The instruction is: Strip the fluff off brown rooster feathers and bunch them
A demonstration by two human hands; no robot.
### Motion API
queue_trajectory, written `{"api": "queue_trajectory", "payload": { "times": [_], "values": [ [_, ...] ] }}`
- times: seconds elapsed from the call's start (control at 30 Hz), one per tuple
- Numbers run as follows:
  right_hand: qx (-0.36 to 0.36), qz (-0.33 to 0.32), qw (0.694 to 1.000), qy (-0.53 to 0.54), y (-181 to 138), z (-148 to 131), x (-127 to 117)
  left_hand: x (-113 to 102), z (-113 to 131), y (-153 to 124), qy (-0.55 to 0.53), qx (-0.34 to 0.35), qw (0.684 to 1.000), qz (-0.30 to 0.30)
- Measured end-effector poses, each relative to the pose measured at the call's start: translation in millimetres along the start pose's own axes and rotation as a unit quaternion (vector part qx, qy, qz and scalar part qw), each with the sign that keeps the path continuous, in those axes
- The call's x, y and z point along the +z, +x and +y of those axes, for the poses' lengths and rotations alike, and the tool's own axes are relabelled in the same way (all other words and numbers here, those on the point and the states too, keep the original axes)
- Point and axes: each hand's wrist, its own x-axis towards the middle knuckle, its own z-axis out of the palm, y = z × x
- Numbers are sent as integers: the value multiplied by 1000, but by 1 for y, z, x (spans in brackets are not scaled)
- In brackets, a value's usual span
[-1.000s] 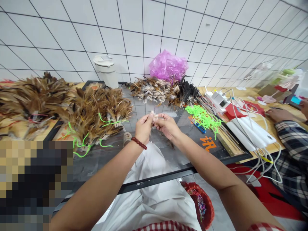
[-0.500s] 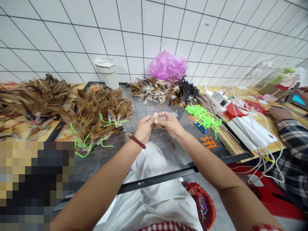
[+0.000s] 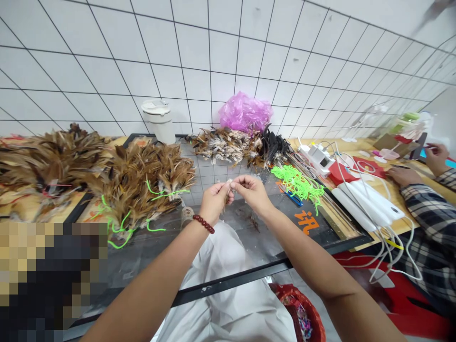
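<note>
Over the dark mat in the middle, my left hand (image 3: 213, 202) is closed, thumb and fingers pinching a small feather (image 3: 224, 208), its brown end showing below them. My right hand (image 3: 252, 194) meets it from the other side, thumb and forefinger pinched at the feather's pale end. Most of the feather is hidden by the fingers. A beaded bracelet (image 3: 204, 223) circles my left wrist. To the left lies a pile of brown feathers (image 3: 142, 175) with green cords among them. Bright green cords (image 3: 297, 183) lie in a tangle to the right.
Against the tiled wall stand a white cup (image 3: 158, 121) and a purple plastic bag (image 3: 245, 111); speckled feathers (image 3: 221, 146) and black feathers (image 3: 274, 149) lie before them. A white power strip (image 3: 368, 197) with cables is at right, near a co-worker's hand (image 3: 406, 175). A red basket (image 3: 318, 313) sits below.
The view has tipped upward slightly, so the table sits lower in the picture. My right fingers have shifted a little at the feather's pale end; both hands remain together.
</note>
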Motion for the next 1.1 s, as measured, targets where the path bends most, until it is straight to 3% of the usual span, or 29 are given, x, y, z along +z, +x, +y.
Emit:
{"api": "queue_trajectory", "payload": {
  "times": [0.17, 0.33, 0.43, 0.53, 0.67, 0.8, 0.93, 1.1],
  "values": [
    [9, 26, 1000, -5, 4, 1, -11, -3, 1, 0, 31, 3, 998, -53],
    [32, -71, 997, 17, 3, -5, -18, -6, 3, 0, 33, 5, 994, -106],
    [22, -88, 996, 15, 4, -3, -20, -7, 5, -1, 28, -22, 990, -137],
    [-19, -72, 996, -45, 5, 4, -22, -8, 4, -1, 27, -39, 988, -144],
    [-108, -44, 975, -191, 3, 6, -21, -8, 2, 2, 1, -43, 994, -104],
    [-195, -127, 930, -286, -2, 1, -20, -9, 2, 4, -34, -40, 995, -83],
    [-163, -166, 939, -252, -2, 4, -23, -9, 1, 4, -41, -30, 996, -75],
    [-40, -216, 972, -88, 0, 15, -21, -8, 2, 4, -53, -36, 996, -59]
  ]
}}
